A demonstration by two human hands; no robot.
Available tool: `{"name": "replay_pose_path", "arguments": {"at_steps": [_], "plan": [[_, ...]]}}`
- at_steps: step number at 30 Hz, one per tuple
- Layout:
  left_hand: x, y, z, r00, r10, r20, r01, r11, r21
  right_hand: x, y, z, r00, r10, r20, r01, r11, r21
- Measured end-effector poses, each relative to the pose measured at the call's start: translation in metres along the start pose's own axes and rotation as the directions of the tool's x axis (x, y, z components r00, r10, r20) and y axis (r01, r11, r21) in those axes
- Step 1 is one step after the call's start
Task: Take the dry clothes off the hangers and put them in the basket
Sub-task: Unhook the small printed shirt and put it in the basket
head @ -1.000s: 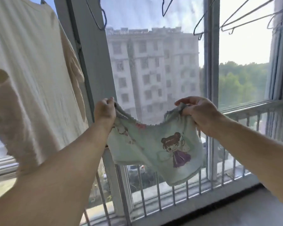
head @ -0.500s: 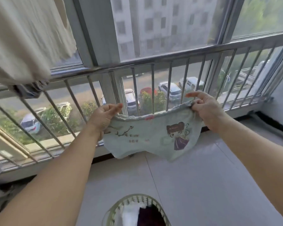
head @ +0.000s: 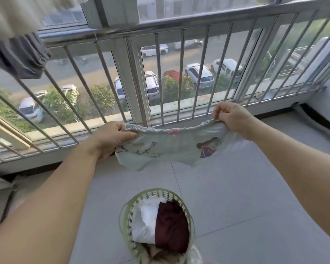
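Two hands, left hand (head: 111, 139) and right hand (head: 231, 119), on one garment (head: 168, 147); one basket (head: 191, 218) below.

Single head view, looking forward and steeply down, close over floor (head: 236, 197), facing railing (head: 179, 73).

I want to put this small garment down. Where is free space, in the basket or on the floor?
The basket is crowded: white cloth and dark red cloth fill it. Bare floor lies right of the basket, and between it and the railing.
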State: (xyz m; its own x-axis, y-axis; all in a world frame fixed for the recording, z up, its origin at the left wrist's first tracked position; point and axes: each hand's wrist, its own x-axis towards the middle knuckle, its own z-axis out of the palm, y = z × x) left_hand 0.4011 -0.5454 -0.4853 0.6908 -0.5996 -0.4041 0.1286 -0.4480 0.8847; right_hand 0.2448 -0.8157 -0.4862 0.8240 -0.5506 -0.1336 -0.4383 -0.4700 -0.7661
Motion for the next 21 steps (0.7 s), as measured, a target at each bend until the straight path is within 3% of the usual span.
{"name": "replay_pose_path", "arguments": {"at_steps": [7,13,21], "plan": [[-0.004,-0.011,0.002,0.993,0.030,-0.119,-0.061,0.961,-0.271,-0.017,-0.009,0.014,0.965,-0.074,0.254,0.076,0.997,-0.001],[-0.014,-0.009,0.003,0.988,0.124,-0.087,-0.146,0.931,-0.336,-0.020,-0.005,0.033,0.957,-0.166,0.238,0.161,0.986,0.044],[-0.020,-0.008,0.002,0.972,0.198,-0.127,-0.230,0.913,-0.338,-0.019,-0.001,0.044,0.960,-0.159,0.228,0.153,0.987,0.048]]}}
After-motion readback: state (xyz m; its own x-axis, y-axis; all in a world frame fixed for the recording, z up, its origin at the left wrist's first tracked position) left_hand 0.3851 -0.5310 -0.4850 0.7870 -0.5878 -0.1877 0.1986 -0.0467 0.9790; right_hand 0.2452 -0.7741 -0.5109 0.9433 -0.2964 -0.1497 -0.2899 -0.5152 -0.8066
